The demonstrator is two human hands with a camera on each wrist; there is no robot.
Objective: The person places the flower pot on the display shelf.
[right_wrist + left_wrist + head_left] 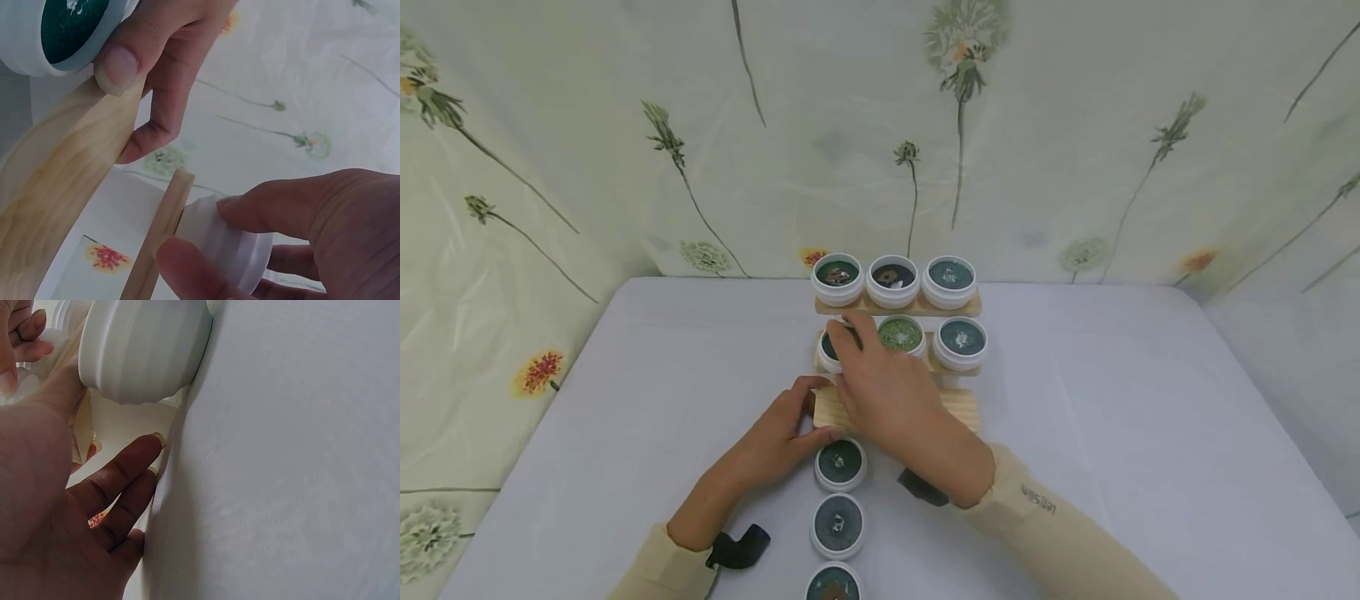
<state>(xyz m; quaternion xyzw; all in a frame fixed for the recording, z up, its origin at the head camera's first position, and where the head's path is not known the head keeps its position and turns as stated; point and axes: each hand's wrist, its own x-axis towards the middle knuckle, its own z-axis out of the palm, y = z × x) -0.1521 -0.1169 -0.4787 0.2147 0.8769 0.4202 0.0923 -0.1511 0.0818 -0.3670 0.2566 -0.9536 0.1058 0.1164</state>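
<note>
Where the right grip (895, 396) pinches: thumb and fingers are curled round the sides of a dark-topped white jar (828, 360), which stands at the left end of the middle board (931, 360).
Where the left grip (782, 437) pinches: its thumb lies over the left end of the near board (962, 408), a finger behind the edge; the remaining fingers reach towards the white surface (1112, 433).
Near board: partly under the right grip, running out to its right; whether it is lifted, I cannot tell.
Middle board's other jars: a green-speckled jar (900, 334) just beyond the right grip, and a teal jar (962, 342) further to its right.
Back board (922, 309): well beyond both grips, bearing a green-topped jar (837, 279), a brown-patterned jar (892, 281) and a grey-blue jar (950, 281).
Jar column: to the right of the left grip and towards the person, a dark green jar (840, 463) just beside the thumb, then a slate jar (838, 525), then a brown-marked jar (832, 583) cut by the frame.
Sleeves (1045, 517): beige, behind each grip, lettering on the right one.
Backdrop (827, 158): flower-printed, beyond everything.
</note>
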